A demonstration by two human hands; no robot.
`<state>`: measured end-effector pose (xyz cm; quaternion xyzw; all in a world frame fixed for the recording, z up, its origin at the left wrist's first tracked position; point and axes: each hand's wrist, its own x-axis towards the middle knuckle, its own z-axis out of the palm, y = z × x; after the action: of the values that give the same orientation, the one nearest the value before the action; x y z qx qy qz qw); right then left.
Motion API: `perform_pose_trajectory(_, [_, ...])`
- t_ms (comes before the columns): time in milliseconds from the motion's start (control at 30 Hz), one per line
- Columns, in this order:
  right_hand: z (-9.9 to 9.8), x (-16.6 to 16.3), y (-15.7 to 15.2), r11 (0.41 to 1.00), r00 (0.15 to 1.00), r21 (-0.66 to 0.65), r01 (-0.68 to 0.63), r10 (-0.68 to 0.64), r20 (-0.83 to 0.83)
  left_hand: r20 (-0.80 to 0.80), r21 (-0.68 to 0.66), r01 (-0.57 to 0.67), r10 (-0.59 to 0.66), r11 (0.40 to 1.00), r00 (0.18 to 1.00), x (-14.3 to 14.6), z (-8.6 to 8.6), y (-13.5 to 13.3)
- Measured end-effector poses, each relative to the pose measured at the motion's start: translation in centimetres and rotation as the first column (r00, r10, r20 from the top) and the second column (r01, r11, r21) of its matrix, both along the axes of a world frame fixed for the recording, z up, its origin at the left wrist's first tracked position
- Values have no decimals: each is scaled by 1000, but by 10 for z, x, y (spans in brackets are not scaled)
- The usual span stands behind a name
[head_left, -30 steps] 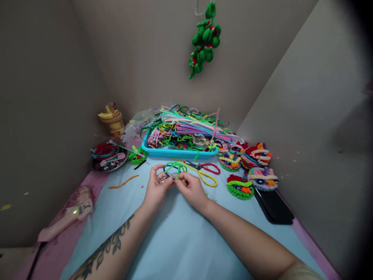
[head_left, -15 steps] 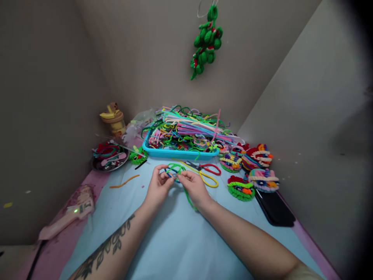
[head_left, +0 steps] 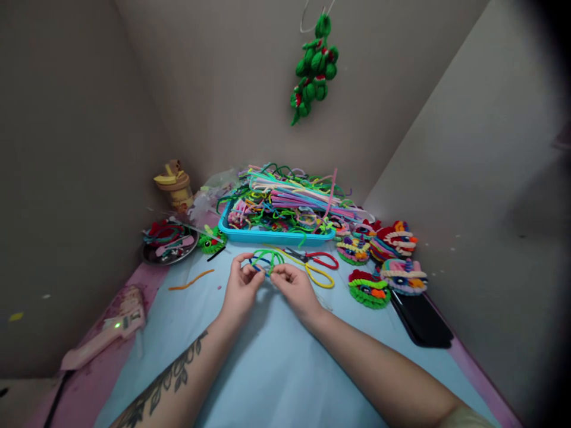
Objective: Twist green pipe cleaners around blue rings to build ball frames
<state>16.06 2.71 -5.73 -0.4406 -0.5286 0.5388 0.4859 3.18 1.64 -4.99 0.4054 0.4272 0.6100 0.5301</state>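
Note:
My left hand (head_left: 241, 285) and my right hand (head_left: 297, 288) meet over the light blue table mat (head_left: 276, 362), both pinched on a small looped bundle of green and blue pipe cleaners (head_left: 266, 259). The loops stand up just beyond my fingertips. Red-handled scissors (head_left: 314, 257) and a yellow pipe cleaner loop (head_left: 319, 274) lie just beyond my right hand. An orange pipe cleaner piece (head_left: 191, 279) lies to the left of my left hand.
A blue tray (head_left: 274, 235) heaped with coloured pipe cleaners stands at the back. Several finished pipe-cleaner figures (head_left: 383, 261) lie at the right beside a black phone (head_left: 422, 321). A pink glue gun (head_left: 104, 333), a metal dish (head_left: 167, 241) and a yellow jar (head_left: 173, 184) are at the left. A green ornament (head_left: 314, 65) hangs above.
The green strand that trailed down by my right wrist half a second ago has been drawn up into the bundle. Both hands stay pinched together at the same spot.

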Motion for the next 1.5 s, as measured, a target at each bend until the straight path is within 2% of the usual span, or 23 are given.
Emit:
perform_pose_trajectory(200, [0, -1, -1, 999, 993, 30, -25, 21, 120, 20, -5, 18, -18, 1000, 1000, -1, -1, 2])
perform_pose_trajectory(400, [3, -2, -2, 999, 987, 46, -15, 7, 160, 48, -29, 29, -28, 999, 998, -1, 0, 1])
perform_pose_trajectory(533, [2, 3, -1, 986, 959, 168, 0, -48, 279, 20, -60, 43, -42, 997, 999, -1, 0, 1])
perform_pose_trajectory(600, [0, 7, 1, 946, 906, 323, -17, -122, 405, -21, -65, -4, 3, 998, 1000, -2, 0, 2])
perform_pose_trajectory(667, [-2, 11, 2, 871, 830, 485, -80, -211, 516, -90, -18, -114, 112, 993, 990, -5, 3, 4])
perform_pose_trajectory(733, [-4, 14, 3, 793, 763, 584, -173, -267, 588, -151, 58, -202, 209, 978, 966, -10, 8, 5])
perform_pose_trajectory(767, [-5, 15, 3, 763, 734, 608, -219, -282, 618, -168, 78, -200, 211, 977, 963, -12, 11, 6])
perform_pose_trajectory(933, [-7, 18, 6, 654, 591, 651, -385, -368, 718, -219, -77, -86, 67, 993, 973, -20, 26, 6])
perform_pose_trajectory(1067, [-6, 20, 10, 584, 495, 641, -498, -415, 763, -177, -166, 35, -65, 985, 982, -21, 25, 7])
perform_pose_trajectory(1167, [-5, 21, 11, 557, 469, 637, -533, -432, 770, -132, -209, 93, -122, 974, 984, -20, 21, 7])
perform_pose_trajectory(1233, [-6, 21, 10, 563, 493, 640, -522, -413, 766, -117, -212, 75, -101, 975, 988, -20, 19, 8])
perform_pose_trajectory(1300, [-8, 21, 7, 590, 573, 665, -458, -375, 728, -101, -211, 37, -59, 977, 993, -21, 18, 10])
perform_pose_trajectory(1400, [-13, 24, 7, 695, 730, 697, -177, -382, 567, -100, -215, -21, 0, 976, 995, -26, 16, 13])
perform_pose_trajectory(1500, [-15, 27, 15, 815, 782, 569, 107, -422, 458, -123, -201, -49, 25, 978, 992, -29, 15, 15])
